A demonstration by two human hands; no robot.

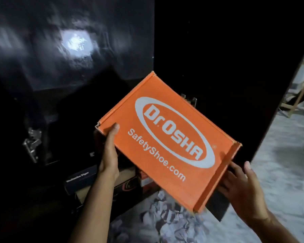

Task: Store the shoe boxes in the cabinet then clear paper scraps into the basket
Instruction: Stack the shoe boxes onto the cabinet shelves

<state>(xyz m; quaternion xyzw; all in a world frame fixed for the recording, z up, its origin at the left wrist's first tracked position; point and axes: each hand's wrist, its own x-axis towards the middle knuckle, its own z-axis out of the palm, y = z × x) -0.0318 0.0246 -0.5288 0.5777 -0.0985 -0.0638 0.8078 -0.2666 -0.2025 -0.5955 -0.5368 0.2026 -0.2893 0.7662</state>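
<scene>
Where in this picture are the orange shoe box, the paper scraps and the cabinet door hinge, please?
orange shoe box [167, 137]: head view, on the printed lid, in the white logo oval.
paper scraps [167, 223]: head view, on the crumpled pile on the floor.
cabinet door hinge [32, 146]: head view, on the metal bracket at left.

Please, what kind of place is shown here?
Probably a storage corner in a home or workshop. Both hands hold an orange shoe box before a dark glossy cabinet; more boxes lie below, and crumpled paper scraps cover the floor.
</scene>
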